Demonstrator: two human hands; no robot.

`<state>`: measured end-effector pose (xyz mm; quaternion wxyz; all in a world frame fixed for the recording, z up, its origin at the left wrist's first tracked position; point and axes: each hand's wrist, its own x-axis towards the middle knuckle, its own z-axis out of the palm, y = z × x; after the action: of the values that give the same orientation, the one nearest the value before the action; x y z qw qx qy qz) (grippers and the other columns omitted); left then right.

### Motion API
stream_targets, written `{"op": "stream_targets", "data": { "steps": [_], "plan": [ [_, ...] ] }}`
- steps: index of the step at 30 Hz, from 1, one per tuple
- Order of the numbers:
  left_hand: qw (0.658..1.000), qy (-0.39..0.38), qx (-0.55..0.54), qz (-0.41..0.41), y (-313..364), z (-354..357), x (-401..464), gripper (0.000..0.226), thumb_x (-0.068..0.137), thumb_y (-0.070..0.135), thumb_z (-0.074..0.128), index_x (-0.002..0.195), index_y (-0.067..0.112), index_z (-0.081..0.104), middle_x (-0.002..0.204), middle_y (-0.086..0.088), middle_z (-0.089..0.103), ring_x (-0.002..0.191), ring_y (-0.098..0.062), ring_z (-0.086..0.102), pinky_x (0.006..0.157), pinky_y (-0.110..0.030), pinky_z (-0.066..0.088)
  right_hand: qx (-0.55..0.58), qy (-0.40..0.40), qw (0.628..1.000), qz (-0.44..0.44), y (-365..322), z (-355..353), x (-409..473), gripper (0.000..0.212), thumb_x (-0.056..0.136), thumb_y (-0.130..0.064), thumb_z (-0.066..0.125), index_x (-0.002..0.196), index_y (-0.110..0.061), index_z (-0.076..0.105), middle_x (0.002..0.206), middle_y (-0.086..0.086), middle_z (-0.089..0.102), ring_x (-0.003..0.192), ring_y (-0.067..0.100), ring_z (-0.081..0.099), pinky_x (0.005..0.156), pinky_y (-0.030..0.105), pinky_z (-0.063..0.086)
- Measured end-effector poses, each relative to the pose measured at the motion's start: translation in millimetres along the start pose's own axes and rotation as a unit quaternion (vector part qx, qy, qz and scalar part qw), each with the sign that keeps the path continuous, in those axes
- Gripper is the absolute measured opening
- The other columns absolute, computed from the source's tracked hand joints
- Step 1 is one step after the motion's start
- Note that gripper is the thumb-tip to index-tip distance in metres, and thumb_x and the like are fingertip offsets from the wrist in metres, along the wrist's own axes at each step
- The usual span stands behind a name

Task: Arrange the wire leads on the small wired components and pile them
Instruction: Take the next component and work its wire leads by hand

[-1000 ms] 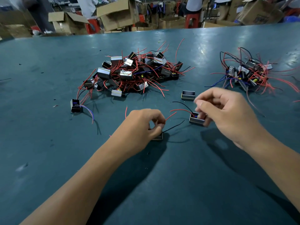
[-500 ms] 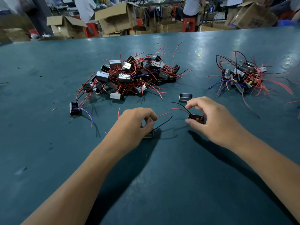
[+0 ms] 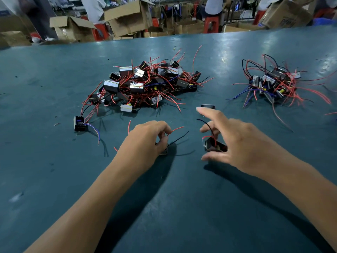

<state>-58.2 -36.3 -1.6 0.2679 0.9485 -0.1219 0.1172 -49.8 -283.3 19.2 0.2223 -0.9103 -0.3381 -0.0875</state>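
Teal, scuffed tabletop (image 3: pixel 54 179) carries all the work items. Left hand (image 3: pixel 145 141) rests low on the surface with its fingers curled down over a small black box-shaped component (image 3: pixel 164 153), of which only a corner shows beneath the fingertips; a red lead (image 3: pixel 176 129) and a black lead (image 3: pixel 177 138) run out from under that hand toward the right. Right hand (image 3: pixel 237 143) has its index finger extended forward, while thumb and a lower finger pinch a second small black component (image 3: pixel 212 146), tilted and raised slightly off the table; a red wire loops over its top and a thin black wire (image 3: pixel 206 124) rises from it past the fingers. Just beyond the extended fingertip lies a lone black rectangular component (image 3: pixel 207 106), flat on the table.

Large tangled pile of black and silver components with red leads (image 3: pixel 145 84) sits centre, well beyond both hands. Smaller pile of similar components with red, black and blue leads (image 3: pixel 273 83) sits at far right. One separate black component with blue and red leads (image 3: pixel 79 123) stands left of the large pile. Brown cardboard boxes (image 3: pixel 127 17) line the floor behind the table's far edge.
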Motion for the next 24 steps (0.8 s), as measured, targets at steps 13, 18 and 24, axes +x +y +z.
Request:
{"op": "stream_targets", "data": {
  "steps": [13,18,24],
  "plan": [
    [0.999,-0.035,-0.005,-0.028,-4.6,-6.2,0.4,0.021,0.092,0.019,0.069,0.090,0.029,0.052,0.083,0.019,0.062,0.059,-0.006,0.054,0.050,-0.016,0.038,-0.154,-0.023,0.984,-0.083,7.5,-10.6,-4.5,0.025,0.087,-0.047,0.064,0.098,-0.024,0.066,0.086,-0.009,0.063,0.089,0.019,0.061,0.109,0.045,0.033],
    [0.999,-0.038,-0.004,-0.016,-1.7,-8.1,-1.6,0.019,0.092,0.017,0.071,0.089,0.025,0.054,0.072,0.038,0.057,0.059,0.002,0.053,0.056,-0.009,0.039,-0.155,0.070,0.975,-0.141,3.2,-10.6,-4.3,0.020,0.083,-0.034,0.067,0.096,-0.019,0.072,0.082,-0.003,0.062,0.082,0.022,0.062,0.104,0.051,0.038],
    [0.999,-0.041,0.001,-0.002,-1.4,-9.4,-3.0,0.016,0.092,0.015,0.070,0.089,0.022,0.056,0.073,0.049,0.051,0.060,0.005,0.054,0.057,-0.009,0.039,-0.158,0.082,0.973,-0.147,3.6,-11.1,-3.9,0.019,0.084,-0.032,0.068,0.096,-0.018,0.073,0.083,-0.003,0.062,0.084,0.023,0.063,0.105,0.053,0.038]
  ]
}}
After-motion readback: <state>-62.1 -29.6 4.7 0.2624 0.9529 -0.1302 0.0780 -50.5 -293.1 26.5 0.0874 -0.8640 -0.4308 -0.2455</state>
